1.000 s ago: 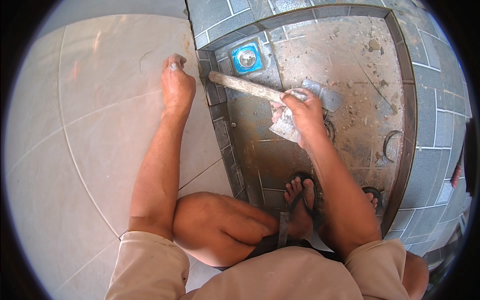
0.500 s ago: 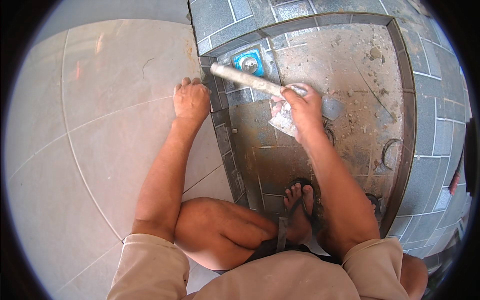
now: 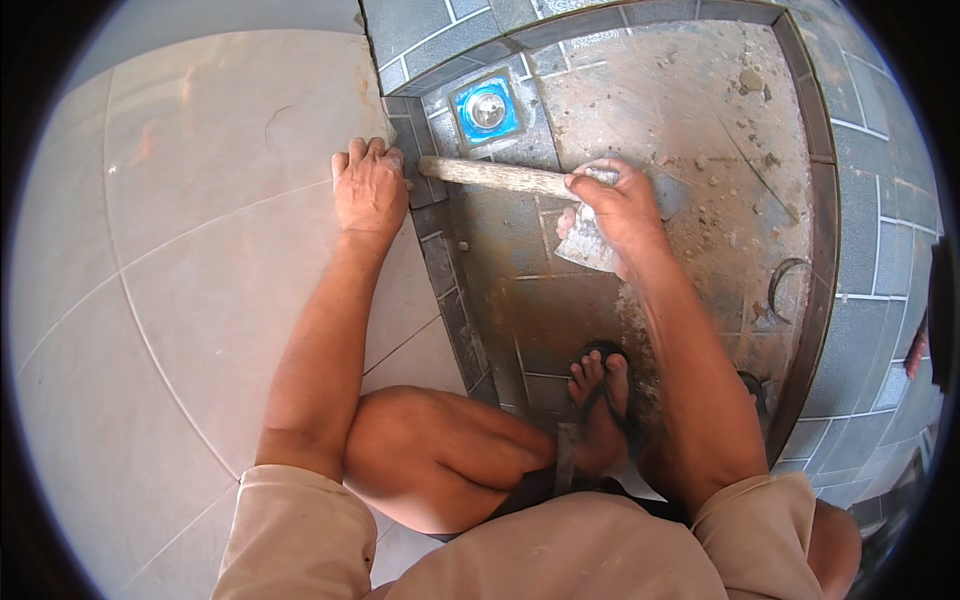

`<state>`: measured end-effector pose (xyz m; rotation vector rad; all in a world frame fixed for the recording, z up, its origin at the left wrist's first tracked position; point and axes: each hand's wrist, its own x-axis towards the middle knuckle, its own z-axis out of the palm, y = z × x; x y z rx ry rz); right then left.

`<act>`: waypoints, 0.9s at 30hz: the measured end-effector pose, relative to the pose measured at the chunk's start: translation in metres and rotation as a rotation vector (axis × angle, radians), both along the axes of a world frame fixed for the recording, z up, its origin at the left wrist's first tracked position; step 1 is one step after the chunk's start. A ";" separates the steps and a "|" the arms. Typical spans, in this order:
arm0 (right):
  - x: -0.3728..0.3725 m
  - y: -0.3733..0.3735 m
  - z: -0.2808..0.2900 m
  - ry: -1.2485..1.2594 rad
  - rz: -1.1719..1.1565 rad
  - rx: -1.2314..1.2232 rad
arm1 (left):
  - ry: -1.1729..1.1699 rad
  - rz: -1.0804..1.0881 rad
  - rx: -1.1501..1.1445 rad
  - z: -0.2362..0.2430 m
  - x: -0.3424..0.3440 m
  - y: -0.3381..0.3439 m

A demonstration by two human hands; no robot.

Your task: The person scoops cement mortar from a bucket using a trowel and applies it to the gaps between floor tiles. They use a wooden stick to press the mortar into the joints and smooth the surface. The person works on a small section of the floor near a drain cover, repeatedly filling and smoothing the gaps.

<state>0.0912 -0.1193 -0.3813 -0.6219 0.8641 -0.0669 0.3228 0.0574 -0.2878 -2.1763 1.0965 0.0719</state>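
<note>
My left hand (image 3: 371,190) lies at the edge of the pale raised floor (image 3: 230,260), fingers slightly apart and bent at the rim, beside the narrow dark tiles of the step face (image 3: 430,215). Nothing shows in it, though its fingertips are partly hidden. My right hand (image 3: 625,210) is closed around the head end of a hatchet-like tool (image 3: 490,174), whose pale wooden handle points left. The handle's tip is close to the step face, just right of my left hand. Below my right fingers shows the tool's flared head, crusted with whitish cement.
A square floor drain (image 3: 487,110) with blue around its rim sits beyond the handle. Rubble and dust cover the sunken floor (image 3: 690,110), bordered by a dark tiled curb (image 3: 822,210). My sandalled foot (image 3: 600,385) stands inside. A curved dark strip (image 3: 776,285) lies at right.
The tool's handle has swung nearer to me, from slanting up-left to almost level, its tip now lower. My right hand has shifted slightly right; my left hand slightly left.
</note>
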 end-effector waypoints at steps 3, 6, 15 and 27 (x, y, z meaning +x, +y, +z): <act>-0.006 -0.006 -0.005 -0.013 -0.119 0.035 | 0.004 -0.003 -0.005 0.001 -0.001 0.000; -0.007 -0.005 -0.001 -0.009 -0.143 0.054 | -0.017 -0.006 -0.053 -0.002 0.002 0.001; -0.003 -0.002 -0.011 -0.080 -0.114 -0.026 | 0.045 0.024 -0.406 -0.011 0.022 0.004; 0.010 0.005 0.001 -0.034 -0.189 -0.047 | 0.086 0.239 -0.612 0.006 0.028 -0.013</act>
